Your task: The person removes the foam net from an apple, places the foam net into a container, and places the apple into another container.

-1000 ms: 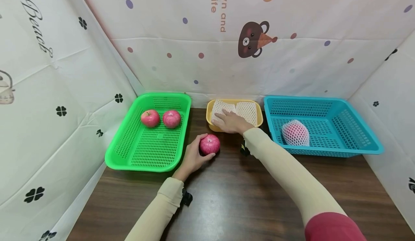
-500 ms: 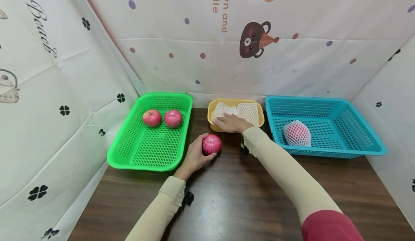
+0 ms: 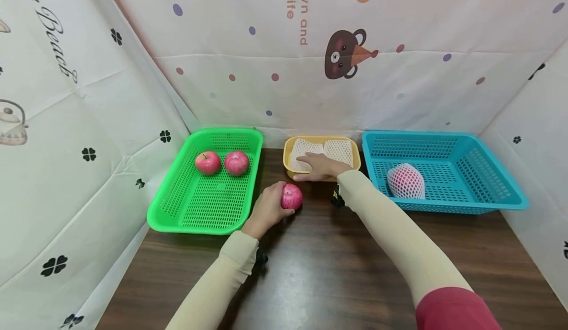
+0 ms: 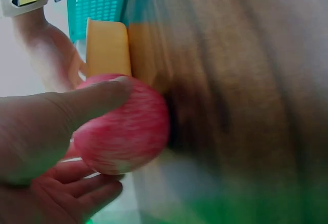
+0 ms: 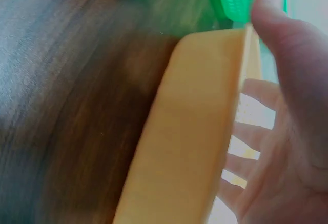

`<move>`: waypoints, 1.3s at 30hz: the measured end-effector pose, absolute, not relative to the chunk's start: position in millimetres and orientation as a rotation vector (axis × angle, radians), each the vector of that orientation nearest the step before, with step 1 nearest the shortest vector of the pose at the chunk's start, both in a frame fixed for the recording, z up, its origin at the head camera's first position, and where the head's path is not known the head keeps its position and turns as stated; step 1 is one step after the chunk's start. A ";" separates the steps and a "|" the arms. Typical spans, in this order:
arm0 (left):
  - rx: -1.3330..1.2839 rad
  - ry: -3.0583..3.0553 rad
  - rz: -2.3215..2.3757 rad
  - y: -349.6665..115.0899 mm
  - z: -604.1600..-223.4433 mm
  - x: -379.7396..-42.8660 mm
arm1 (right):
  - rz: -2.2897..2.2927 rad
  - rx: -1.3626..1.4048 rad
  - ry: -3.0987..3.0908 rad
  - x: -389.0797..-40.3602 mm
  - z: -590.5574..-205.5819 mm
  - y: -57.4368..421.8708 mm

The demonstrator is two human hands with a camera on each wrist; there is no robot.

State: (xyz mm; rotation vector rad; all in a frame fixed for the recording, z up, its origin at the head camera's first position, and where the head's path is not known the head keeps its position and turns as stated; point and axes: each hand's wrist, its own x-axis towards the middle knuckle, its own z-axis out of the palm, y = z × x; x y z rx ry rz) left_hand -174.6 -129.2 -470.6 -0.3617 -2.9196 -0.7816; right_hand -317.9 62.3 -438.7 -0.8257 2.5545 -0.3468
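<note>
My left hand (image 3: pixel 267 205) grips a red apple (image 3: pixel 291 196) on the brown table, just in front of a small yellow basket (image 3: pixel 320 178). In the left wrist view, the thumb lies over the apple (image 4: pixel 128 131) and the fingers curve beneath it in the picture. Over the yellow basket's front rim reaches my right hand (image 3: pixel 320 167), its fingers extended above white foam net sleeves (image 3: pixel 339 152). The right wrist view shows the fingers (image 5: pixel 251 134) spread past the rim of the basket (image 5: pixel 189 116), the thumb apart from them and nothing pinched between.
At left stands a green basket (image 3: pixel 213 206) with two bare apples (image 3: pixel 237 163). A blue basket (image 3: pixel 466 184) at right holds an apple in a foam net (image 3: pixel 406 181). Printed white cloth (image 3: pixel 266 93) hangs behind and along both sides.
My left hand has turned further over the apple, its back now facing up more. The right hand has lifted slightly, its thumb and fingers now farther apart.
</note>
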 end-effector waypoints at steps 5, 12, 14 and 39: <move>-0.382 -3.061 -0.565 -119.3 -454.7 -179.5 | -0.325 -0.841 2.501 -316.3 -431.1 68.1; -0.427 -3.164 -0.426 -114.3 -444.1 -187.5 | -0.354 -0.904 2.513 -311.8 -429.9 71.7; -0.431 -3.175 -0.420 -115.9 -443.2 -190.2 | -0.362 -0.918 2.526 -310.4 -430.4 72.5; -0.548 -3.101 -0.570 -136.6 -407.9 -208.9 | -0.556 -1.092 2.741 -290.5 -438.7 74.1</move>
